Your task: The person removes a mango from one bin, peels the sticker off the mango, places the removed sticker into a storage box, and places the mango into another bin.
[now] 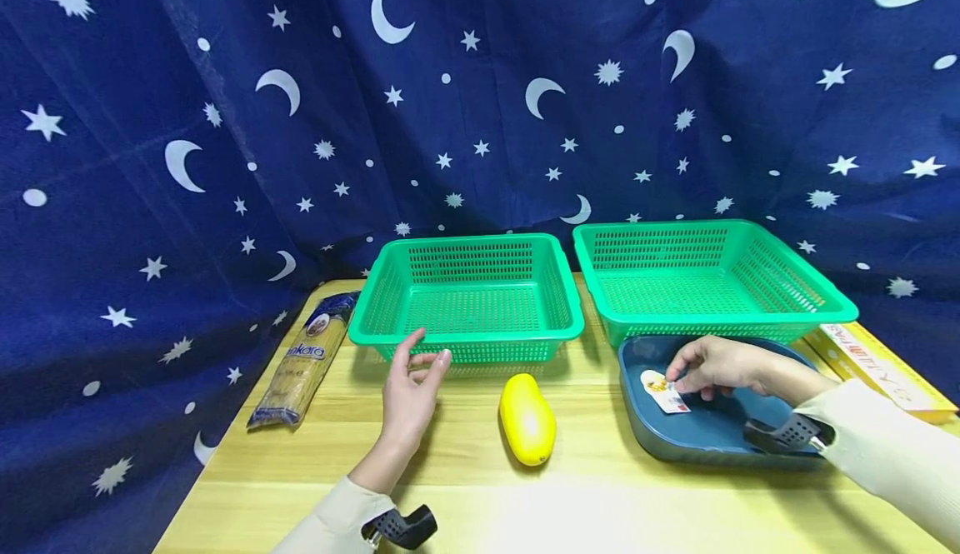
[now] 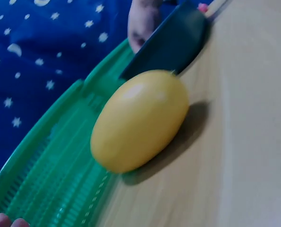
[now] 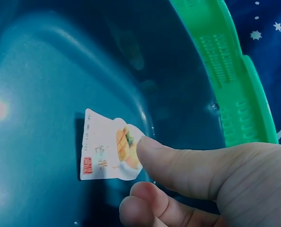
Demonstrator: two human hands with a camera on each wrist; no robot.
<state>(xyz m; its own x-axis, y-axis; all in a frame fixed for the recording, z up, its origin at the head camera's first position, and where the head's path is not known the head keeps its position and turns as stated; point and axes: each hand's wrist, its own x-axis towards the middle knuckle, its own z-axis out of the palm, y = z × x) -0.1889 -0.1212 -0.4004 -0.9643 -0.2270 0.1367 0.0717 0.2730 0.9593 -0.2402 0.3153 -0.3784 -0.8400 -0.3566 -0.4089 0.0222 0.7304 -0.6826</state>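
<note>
White red-stamped card (image 3: 100,152) sits in right grip (image 1: 717,364); pasta (image 1: 305,371) reads "nkara".

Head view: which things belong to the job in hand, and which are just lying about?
Seemingly in the job:
printed card, pinched by the right hand
blue basin beneath it

Apparently just lying about:
yellow fruit
pasta packet
left green basket
right green basket
yellow box

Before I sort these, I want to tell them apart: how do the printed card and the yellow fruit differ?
The printed card is flat and white with a food picture; the yellow fruit is rounded and plain. The card looks smaller than the fruit. The right hand pinches the card inside the blue basin, while the fruit lies untouched on the table.
</note>
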